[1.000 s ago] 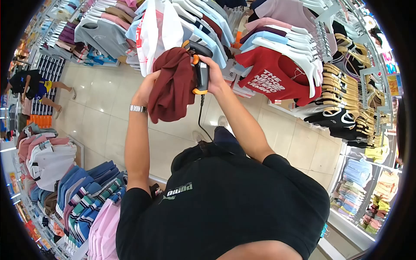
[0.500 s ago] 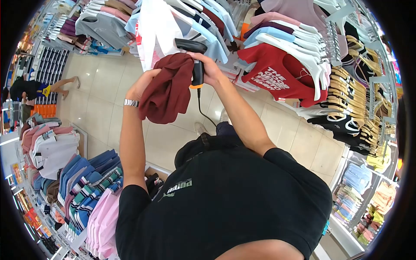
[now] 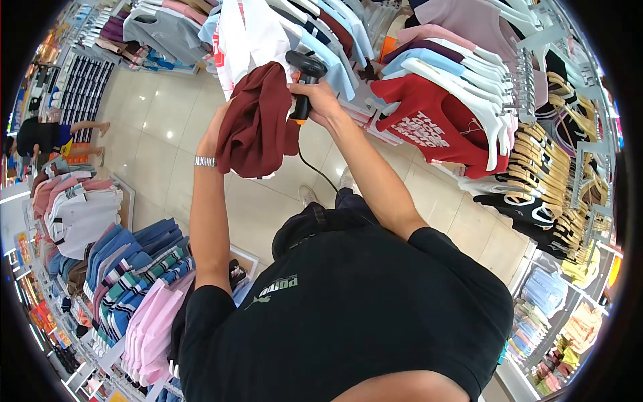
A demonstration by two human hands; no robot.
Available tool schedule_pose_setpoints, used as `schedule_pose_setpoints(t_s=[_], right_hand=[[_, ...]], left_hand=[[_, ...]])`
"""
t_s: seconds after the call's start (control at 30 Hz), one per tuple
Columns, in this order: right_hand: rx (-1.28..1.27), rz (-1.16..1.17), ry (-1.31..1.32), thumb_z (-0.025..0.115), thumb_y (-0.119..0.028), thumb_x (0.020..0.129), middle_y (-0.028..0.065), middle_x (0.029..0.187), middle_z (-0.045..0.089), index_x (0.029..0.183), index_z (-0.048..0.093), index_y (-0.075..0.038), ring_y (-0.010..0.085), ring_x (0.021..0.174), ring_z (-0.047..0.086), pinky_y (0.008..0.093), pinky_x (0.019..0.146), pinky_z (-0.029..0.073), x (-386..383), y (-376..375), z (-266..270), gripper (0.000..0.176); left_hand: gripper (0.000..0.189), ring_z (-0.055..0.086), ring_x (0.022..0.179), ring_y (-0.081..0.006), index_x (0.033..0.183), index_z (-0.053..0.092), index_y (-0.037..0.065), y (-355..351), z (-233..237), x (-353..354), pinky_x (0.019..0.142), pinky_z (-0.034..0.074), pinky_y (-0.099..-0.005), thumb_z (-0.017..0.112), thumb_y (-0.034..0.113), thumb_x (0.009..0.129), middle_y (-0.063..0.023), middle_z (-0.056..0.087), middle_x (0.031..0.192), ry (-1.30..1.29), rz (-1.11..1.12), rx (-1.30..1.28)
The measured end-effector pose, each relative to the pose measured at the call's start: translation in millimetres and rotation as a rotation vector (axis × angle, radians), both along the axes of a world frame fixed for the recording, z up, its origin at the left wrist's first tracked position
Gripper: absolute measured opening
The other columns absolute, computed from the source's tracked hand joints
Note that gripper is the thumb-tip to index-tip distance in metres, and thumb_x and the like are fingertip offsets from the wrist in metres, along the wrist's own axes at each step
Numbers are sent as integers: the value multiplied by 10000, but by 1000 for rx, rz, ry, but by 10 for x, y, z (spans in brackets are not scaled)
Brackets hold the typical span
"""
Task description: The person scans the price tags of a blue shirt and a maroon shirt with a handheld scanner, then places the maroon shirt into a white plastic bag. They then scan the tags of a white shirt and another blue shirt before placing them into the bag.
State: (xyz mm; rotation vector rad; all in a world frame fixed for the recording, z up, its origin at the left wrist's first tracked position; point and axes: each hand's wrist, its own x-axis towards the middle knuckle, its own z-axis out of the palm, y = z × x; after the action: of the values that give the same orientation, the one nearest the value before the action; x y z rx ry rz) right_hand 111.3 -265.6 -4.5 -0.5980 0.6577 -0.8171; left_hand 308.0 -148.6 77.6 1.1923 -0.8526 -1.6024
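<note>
A maroon folded garment (image 3: 258, 127) hangs bunched from my left hand (image 3: 216, 124). That hand is closed on its left edge, and the cloth hides most of the fingers. Wrapped round the grip of a black and orange barcode scanner (image 3: 305, 67), my right hand (image 3: 319, 102) is just right of the garment. The scanner's head is tilted up and its black cable (image 3: 316, 167) runs down toward my waist. Directly beyond the garment is a white garment or bag with red print (image 3: 251, 37).
Racks of hung shirts surround me: light blue ones (image 3: 335, 70) ahead, a red printed T-shirt (image 3: 429, 124) at right, pink shirts (image 3: 151, 328) at lower left. Wooden hangers (image 3: 539, 161) line the right side. A person (image 3: 43, 137) bends by shelves at far left. The floor (image 3: 151, 127) is tiled.
Both hands have moved slightly up and away from my body. The scanner has tilted and shifted a little right, and more of the garment's folds hang at its lower right.
</note>
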Motion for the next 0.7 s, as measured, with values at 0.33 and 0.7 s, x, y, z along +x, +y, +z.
schedule_pose_setpoints(t_s=[0.33,0.7], right_hand=[[-173,-5,357,832,-147,794,57,970,623,1048,581,-27,142,841,619,303,766,535,-15,-25,151,377],[-344,18,532,818,-93,752,92,922,655,1055,596,26,159,798,648,311,753,545,85,-328,3,394]], left_hand=[[529,614,1094,-172,1414,487,-18,-98,143,-273,940,494,-287,538,181,927,-115,618,1280,-278,2,226],[513,606,1107,-172,1366,524,-43,-225,41,-182,972,468,-292,531,194,911,-112,630,1271,-267,34,113]])
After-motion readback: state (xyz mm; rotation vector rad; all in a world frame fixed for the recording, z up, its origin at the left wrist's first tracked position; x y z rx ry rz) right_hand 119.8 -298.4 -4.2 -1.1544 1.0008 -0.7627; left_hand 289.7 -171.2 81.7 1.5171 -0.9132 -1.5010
